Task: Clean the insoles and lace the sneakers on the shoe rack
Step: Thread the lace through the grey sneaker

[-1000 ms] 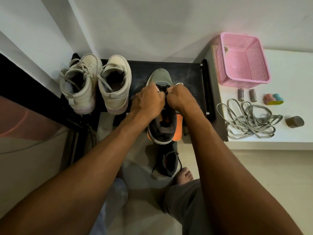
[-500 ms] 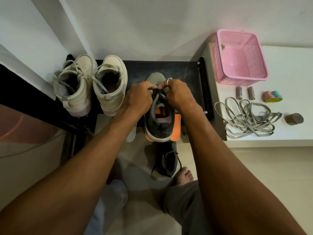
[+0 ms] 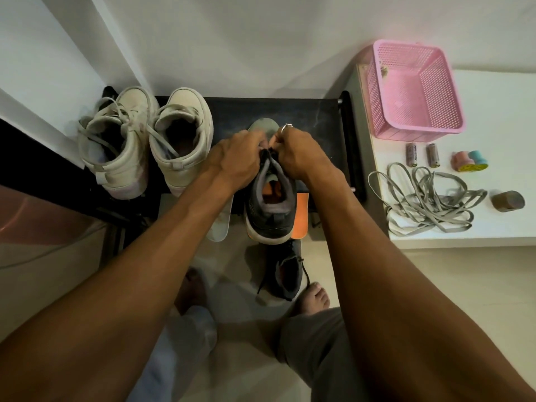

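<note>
My left hand [image 3: 235, 163] and right hand [image 3: 301, 161] pinch the black lace [image 3: 270, 152] above the tongue of a dark grey sneaker [image 3: 269, 216]. Orange inside, pale-soled, it sits heel toward me at the shoe rack's [image 3: 313, 117] front edge.

Saw a pink perforated plastic basket [image 3: 435, 97] at the back of the white bench [image 3: 499, 111]; noted two grey cylindrical batteries [image 3: 412, 153] before it, a pink-and-teal spool [image 3: 468, 161] beside them, a stubby brown cylinder [image 3: 507, 201] apart.
</note>
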Motion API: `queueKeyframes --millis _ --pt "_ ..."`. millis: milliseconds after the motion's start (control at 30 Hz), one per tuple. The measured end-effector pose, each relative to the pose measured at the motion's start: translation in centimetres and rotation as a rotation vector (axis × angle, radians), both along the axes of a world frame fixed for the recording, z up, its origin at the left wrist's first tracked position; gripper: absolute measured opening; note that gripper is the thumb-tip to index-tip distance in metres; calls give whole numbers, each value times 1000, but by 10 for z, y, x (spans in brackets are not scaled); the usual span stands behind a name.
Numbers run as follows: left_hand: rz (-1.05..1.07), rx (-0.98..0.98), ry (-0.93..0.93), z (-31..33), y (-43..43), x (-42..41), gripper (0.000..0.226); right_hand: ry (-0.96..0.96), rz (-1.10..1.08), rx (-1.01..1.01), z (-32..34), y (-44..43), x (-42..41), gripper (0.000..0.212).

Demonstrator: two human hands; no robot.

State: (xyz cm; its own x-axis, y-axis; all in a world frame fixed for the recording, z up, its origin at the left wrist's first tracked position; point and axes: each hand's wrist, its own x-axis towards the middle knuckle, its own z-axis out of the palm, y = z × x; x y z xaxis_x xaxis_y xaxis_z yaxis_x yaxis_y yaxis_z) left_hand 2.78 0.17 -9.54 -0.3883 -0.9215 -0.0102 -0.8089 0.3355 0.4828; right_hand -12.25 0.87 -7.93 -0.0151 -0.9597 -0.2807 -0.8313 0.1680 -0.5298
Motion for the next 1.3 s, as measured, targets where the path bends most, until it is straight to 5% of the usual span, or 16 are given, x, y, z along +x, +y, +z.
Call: queueKeyframes --millis 467,767,1100,1300 --pt "74 30 38 -10 1 1 26 -115 -100 5 -5 -4 -2 33" --pt "132 -50 22 -12 1 -2 26 -8 -55 4 -4 -6 3 14" --pt "412 286 153 15 5 -2 30 -90 -175 31 14 -1 -1 22" --pt "231 339 147 51 45 -1 23 44 28 234 45 23 -9 23"
